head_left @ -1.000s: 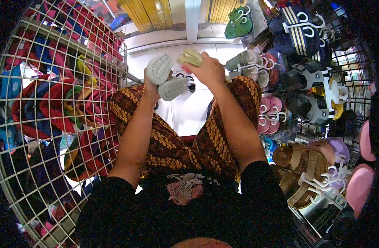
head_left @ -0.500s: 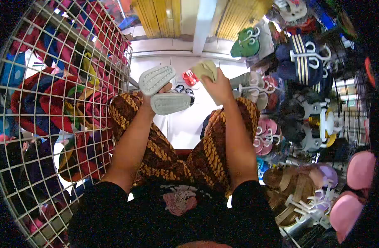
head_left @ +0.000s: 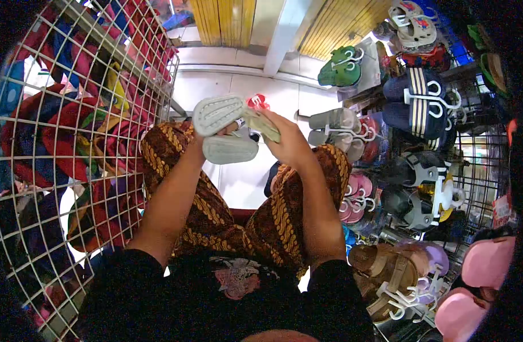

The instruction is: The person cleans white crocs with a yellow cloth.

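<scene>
My left hand [head_left: 228, 130] grips a pair of light grey sandals from behind, its fingers showing between them. The upper sandal [head_left: 217, 113] and the lower sandal [head_left: 230, 149] both turn their ridged soles toward me. A folded beige cloth [head_left: 264, 126] is pinched in my right hand [head_left: 291, 141], and its edge overlaps the right ends of the sandals. Just beyond the cloth, a small red item with white markings [head_left: 257, 102] shows above the white floor. Both hands are raised over my knees.
A wire grid [head_left: 96, 137] with colourful goods behind it rises on my left. To the right hang sandals on white hooks, including a green pair [head_left: 340, 67], a striped navy pair [head_left: 418, 102], brown sandals [head_left: 387, 271] and pink ones [head_left: 487, 262]. White floor tiles [head_left: 244, 185] show between my knees.
My right hand has brought the cloth left and down, from apart to against the sandals. The lower sandal has shifted slightly left, and the view has turned a little.
</scene>
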`<state>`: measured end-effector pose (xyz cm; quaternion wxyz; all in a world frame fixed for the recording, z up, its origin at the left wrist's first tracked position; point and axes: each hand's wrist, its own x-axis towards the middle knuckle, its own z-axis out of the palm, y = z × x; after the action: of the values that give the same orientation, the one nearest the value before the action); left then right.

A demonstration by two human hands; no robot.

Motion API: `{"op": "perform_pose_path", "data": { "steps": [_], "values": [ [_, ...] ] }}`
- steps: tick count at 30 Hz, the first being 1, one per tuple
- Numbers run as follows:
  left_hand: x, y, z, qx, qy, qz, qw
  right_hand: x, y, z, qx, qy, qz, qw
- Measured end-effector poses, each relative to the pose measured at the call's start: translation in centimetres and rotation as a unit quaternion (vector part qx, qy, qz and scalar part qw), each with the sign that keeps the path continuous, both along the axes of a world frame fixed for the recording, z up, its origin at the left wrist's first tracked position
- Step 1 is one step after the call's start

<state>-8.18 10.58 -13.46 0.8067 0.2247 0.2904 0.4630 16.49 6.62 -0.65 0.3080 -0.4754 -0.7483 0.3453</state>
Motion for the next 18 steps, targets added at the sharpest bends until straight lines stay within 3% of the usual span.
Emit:
{"op": "perform_pose_path", "data": {
  "steps": [3,6,10,14,16,17,18],
  "values": [
    [0.1,0.1,-0.2,0.004,0.004,-0.025,1.0,0.3,0.5,1.0,-0.091,0.088,-0.053,0.991],
    [0.1,0.4,-0.6,0.0,0.005,-0.06,0.998,1.0,1.2,0.9,-0.08,0.101,-0.024,0.991],
    [-0.2,0.4,-1.2,-0.006,0.008,-0.103,0.995,1.3,1.6,-0.2,-0.045,0.009,-0.018,0.999],
    [-0.2,-0.3,1.5,0.058,0.113,-0.118,0.985,1.2,1.8,0.7,-0.014,-0.015,0.025,0.999],
    [-0.4,-0.9,0.4,0.014,0.032,-0.129,0.991,0.9,1.9,1.7,-0.02,-0.02,0.033,0.999],
    [-0.4,-0.4,-2.0,-0.044,-0.082,-0.138,0.986,1.1,2.1,0.7,0.029,-0.039,0.044,0.998],
    [-0.4,0.0,-3.3,-0.1,-0.194,-0.145,0.965,0.9,2.1,0.7,0.01,-0.023,0.048,0.999]
  ]
}}
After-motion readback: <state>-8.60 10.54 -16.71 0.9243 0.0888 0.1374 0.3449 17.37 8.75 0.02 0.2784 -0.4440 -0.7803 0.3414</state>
